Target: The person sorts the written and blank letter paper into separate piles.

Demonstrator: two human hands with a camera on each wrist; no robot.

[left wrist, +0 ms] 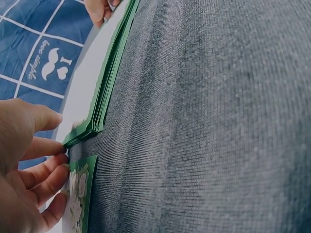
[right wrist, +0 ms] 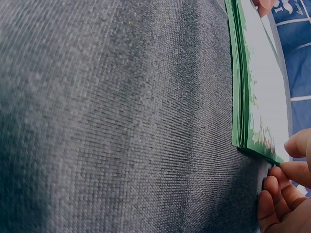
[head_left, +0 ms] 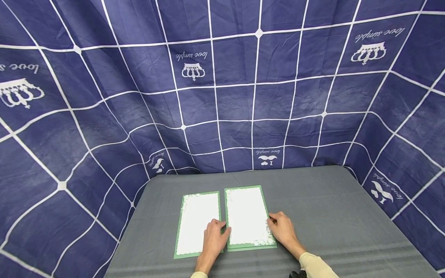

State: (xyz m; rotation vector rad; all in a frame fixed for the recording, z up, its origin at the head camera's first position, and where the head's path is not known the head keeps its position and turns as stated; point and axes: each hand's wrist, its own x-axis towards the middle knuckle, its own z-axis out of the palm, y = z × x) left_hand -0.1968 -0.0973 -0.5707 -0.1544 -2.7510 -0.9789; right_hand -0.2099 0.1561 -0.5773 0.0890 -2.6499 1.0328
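- Green borders frame the stack of white sheets (head_left: 246, 216), which lies flat on the desk (head_left: 316, 200), roughly midway between its left and right edges and well short of the far edge.
- I see the left hand (head_left: 214, 236) at the stack's left edge and the right hand (head_left: 283, 230) at its right edge; the hands are apart, with the stack between them.
- On each wrist feed, thumb and forefinger sit close about the border; I cannot tell whether they pinch it or merely rest there.
- My left wrist view shows several green layers along the stack's near side, slightly fanned.
- Just beside the stack, toward the desk's left edge, lies a second sheet (head_left: 195, 220) with the same border, partly covered by the left hand.
- Grey cloth (head_left: 347, 231) covers the desk.
- Navy curtain (head_left: 236, 104), gridded in white, rises behind the far edge.
- Cream sleeves (head_left: 315, 265) show at both wrists.
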